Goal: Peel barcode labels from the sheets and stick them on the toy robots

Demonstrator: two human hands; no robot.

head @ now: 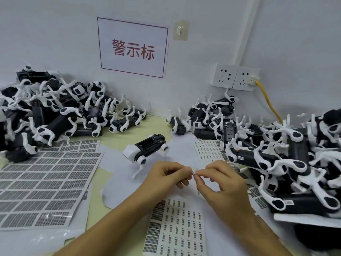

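Pinching label point(194, 170) between both hands.

1. My left hand point(167, 174) sits at centre frame, fingers curled inward, thumb and forefinger pinched at 3 o'clock.
2. My right hand point(221, 183) faces it, thumb and forefinger pinched at 9 o'clock, fingertips almost touching the left's.
3. Both bare forearms enter from 6 o'clock, converging upward.

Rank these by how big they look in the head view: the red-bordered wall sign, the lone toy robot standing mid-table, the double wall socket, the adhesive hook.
1. Wall sign
2. Toy robot and double socket: look similar, and the robot is nearer the camera, so unranked
3. Adhesive hook
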